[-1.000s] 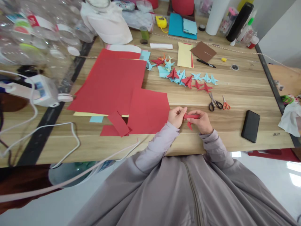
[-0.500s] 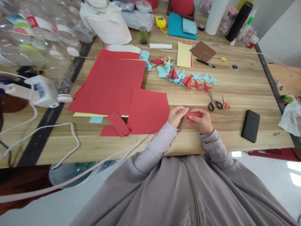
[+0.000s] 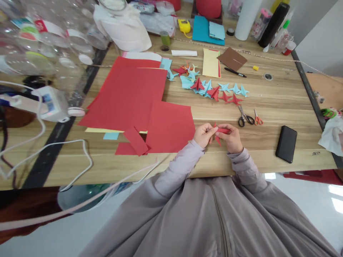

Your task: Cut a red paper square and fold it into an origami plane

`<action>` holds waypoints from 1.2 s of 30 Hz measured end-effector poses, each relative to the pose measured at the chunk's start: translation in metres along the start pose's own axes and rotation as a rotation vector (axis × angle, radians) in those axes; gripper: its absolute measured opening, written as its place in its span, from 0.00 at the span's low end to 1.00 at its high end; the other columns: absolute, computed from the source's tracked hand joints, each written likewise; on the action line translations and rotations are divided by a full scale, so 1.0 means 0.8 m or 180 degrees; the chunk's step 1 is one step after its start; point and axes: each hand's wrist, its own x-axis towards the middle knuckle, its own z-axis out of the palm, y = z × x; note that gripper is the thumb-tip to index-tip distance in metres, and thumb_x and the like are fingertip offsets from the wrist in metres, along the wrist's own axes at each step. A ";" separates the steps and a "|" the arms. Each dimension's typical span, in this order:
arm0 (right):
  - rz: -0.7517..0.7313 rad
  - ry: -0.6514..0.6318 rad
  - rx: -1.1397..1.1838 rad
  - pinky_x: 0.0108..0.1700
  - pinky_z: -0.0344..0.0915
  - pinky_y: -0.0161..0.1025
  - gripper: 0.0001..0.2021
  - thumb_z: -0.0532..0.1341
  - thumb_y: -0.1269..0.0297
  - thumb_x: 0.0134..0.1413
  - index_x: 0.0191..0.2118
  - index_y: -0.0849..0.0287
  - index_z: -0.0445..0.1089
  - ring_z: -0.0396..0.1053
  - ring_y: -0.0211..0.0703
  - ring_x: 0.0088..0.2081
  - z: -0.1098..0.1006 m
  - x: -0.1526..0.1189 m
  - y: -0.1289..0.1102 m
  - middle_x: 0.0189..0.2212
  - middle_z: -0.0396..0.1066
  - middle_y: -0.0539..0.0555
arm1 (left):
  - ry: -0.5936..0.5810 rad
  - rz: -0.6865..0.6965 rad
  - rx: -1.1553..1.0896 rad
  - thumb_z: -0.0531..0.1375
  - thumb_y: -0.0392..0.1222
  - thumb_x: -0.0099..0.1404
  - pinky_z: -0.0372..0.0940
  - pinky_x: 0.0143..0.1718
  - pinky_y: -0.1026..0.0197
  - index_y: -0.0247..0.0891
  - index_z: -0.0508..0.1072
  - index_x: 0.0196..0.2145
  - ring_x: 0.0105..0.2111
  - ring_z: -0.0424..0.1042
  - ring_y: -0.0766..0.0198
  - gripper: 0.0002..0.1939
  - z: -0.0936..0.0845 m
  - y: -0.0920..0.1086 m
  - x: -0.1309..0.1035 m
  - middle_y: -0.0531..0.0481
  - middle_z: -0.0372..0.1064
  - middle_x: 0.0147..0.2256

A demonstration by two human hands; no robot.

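Near the table's front edge, my left hand (image 3: pixel 203 135) and my right hand (image 3: pixel 232 138) pinch a small folded red paper piece (image 3: pixel 223 131) between them. One pointed flap of it hangs below the fingers and a tip sticks up above; the rest is hidden by my fingers. Just left of my left hand lies a red paper sheet (image 3: pixel 171 128). Beyond my hands, several red paper planes (image 3: pixel 214 92) and light blue paper planes (image 3: pixel 235 88) stand in a group. Black-handled scissors (image 3: pixel 245 117) and small orange scissors (image 3: pixel 258 118) lie past my right hand.
Large red sheets (image 3: pixel 131 92) and red strips (image 3: pixel 136 141) cover the left side. A black phone-like slab (image 3: pixel 286 144) lies at right. Farther back are a pen (image 3: pixel 235 72), brown paper (image 3: pixel 232 59), yellow paper (image 3: pixel 210 64) and a tape measure (image 3: pixel 184 26). Plastic bottles (image 3: pixel 53 39) crowd the far left.
My left fingers have shifted slightly on the folded red paper, and a red tip now shows above them. The right hand keeps its hold, nearly still.
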 end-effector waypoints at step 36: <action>0.0167 0.0023 0.0000 0.31 0.69 0.36 0.20 0.74 0.64 0.28 0.34 0.60 0.74 0.71 0.37 0.24 -0.008 0.003 -0.001 0.23 0.76 0.49 | -0.0396 -0.0376 -0.0344 0.70 0.55 0.43 0.58 0.16 0.67 0.34 0.68 0.20 0.13 0.63 0.71 0.22 -0.012 -0.004 0.010 0.54 0.66 0.15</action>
